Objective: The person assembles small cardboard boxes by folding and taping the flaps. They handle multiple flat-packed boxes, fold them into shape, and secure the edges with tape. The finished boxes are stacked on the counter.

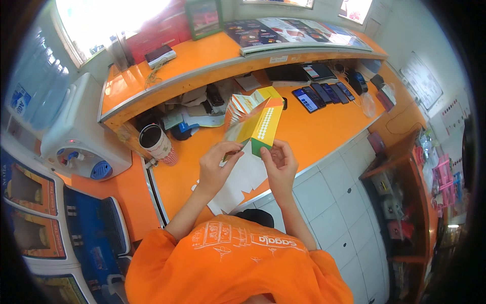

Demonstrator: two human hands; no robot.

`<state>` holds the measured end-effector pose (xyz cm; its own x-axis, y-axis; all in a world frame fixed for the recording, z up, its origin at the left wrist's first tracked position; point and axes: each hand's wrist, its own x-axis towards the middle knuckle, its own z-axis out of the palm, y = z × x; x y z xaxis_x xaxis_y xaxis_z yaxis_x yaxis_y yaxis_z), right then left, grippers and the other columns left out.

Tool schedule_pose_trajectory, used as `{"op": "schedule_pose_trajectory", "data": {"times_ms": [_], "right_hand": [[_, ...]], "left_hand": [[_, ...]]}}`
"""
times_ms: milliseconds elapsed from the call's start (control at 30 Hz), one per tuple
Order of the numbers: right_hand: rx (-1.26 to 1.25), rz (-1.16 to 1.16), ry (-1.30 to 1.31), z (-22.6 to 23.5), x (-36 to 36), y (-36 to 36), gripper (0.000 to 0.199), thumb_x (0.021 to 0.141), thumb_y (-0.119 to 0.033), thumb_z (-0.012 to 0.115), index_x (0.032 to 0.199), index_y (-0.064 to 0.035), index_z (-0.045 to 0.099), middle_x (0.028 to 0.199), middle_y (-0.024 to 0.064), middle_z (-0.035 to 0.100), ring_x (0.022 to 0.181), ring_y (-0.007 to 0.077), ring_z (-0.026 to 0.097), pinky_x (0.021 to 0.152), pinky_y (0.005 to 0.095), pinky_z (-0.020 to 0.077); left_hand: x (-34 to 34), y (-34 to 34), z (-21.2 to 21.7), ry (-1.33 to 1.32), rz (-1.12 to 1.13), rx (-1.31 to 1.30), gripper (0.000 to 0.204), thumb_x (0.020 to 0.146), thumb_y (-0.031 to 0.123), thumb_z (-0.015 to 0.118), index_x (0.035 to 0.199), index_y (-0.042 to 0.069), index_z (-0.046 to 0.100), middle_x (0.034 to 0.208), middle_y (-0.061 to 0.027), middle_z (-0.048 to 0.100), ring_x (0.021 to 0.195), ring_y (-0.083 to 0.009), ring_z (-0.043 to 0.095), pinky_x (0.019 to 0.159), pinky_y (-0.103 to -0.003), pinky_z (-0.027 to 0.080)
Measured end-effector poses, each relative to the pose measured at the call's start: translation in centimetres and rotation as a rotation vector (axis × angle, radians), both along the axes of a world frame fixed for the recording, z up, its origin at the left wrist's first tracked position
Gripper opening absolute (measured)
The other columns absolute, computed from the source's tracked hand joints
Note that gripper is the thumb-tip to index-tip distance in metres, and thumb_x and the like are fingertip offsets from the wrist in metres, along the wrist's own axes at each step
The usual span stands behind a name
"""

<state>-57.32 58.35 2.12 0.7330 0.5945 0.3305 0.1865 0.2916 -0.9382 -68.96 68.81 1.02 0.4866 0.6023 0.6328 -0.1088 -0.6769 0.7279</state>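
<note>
Above the near edge of the orange counter, I hold a yellow and green folding carton with a white diamond pattern. It is partly folded, its long side creased upright. My right hand is closed on its green near end, thumb in front and fingers behind. My left hand pinches the carton's near left edge between thumb and fingers. Beneath my hands lies a white die-cut cardboard sheet with notched edges. Just beyond the carton are orange and white striped pieces; whether they belong to it I cannot tell.
A paper tub stands left on the counter. Several phones lie at the right. Papers and small items fill the shelf under the raised ledge. A water dispenser stands at far left, a display cabinet at right.
</note>
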Motion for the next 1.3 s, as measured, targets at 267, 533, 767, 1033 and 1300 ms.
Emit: {"op": "schedule_pose_trajectory", "data": {"times_ms": [267, 533, 767, 1033, 1300], "right_hand": [[-0.055, -0.37, -0.586, 0.9, -0.4, -1.1, 0.019, 0.078, 0.004, 0.068, 0.095, 0.0021, 0.06, 0.087, 0.0123, 0.064, 0.065, 0.0207, 0.064, 0.06, 0.0275, 0.0498], [-0.023, -0.388, -0.716, 1.0, -0.2, -1.6, 0.025, 0.078, 0.008, 0.065, 0.103, 0.0033, 0.061, 0.09, 0.0144, 0.063, 0.074, 0.0217, 0.064, 0.062, 0.0272, 0.0531], [-0.053, -0.407, -0.732, 0.7, -0.5, -1.5, 0.031, 0.078, 0.008, 0.064, 0.108, 0.0045, 0.059, 0.089, 0.0149, 0.062, 0.072, 0.0229, 0.064, 0.063, 0.0295, 0.0523], [-0.082, -0.405, -0.718, 0.2, -0.7, -1.3, 0.036, 0.078, 0.007, 0.062, 0.114, 0.0039, 0.056, 0.086, 0.0149, 0.058, 0.073, 0.0265, 0.062, 0.061, 0.034, 0.0497], [-0.109, -0.336, -0.651, -0.8, -1.9, -1.0, 0.048, 0.08, 0.012, 0.054, 0.127, 0.0019, 0.052, 0.098, 0.0165, 0.057, 0.083, 0.0269, 0.061, 0.071, 0.0299, 0.0498]], "left_hand": [[1.2, -1.7, 1.5, -0.099, -0.205, -0.417, 0.014, 0.083, 0.002, 0.067, 0.096, -0.002, 0.065, 0.102, -0.0078, 0.061, 0.09, -0.0152, 0.064, 0.076, -0.027, 0.056], [2.2, -2.2, 1.9, -0.092, -0.213, -0.424, 0.012, 0.085, 0.006, 0.067, 0.093, -0.002, 0.067, 0.12, -0.0083, 0.05, 0.106, -0.0147, 0.055, 0.076, -0.025, 0.055], [2.8, -2.7, 1.9, -0.107, -0.284, -0.495, 0.011, 0.085, 0.007, 0.068, 0.091, -0.002, 0.068, 0.12, -0.0071, 0.049, 0.106, -0.0138, 0.055, 0.075, -0.024, 0.055], [3.2, -2.7, 2.3, -0.113, -0.313, -0.518, 0.01, 0.084, 0.007, 0.069, 0.09, -0.001, 0.069, 0.12, -0.0058, 0.047, 0.103, -0.0118, 0.056, 0.075, -0.023, 0.055], [4.3, -2.7, 2.3, -0.068, -0.128, -0.095, 0.012, 0.081, -0.001, 0.065, 0.092, -0.003, 0.068, 0.119, -0.0119, 0.052, 0.101, -0.023, 0.06, 0.081, -0.031, 0.054]]}}
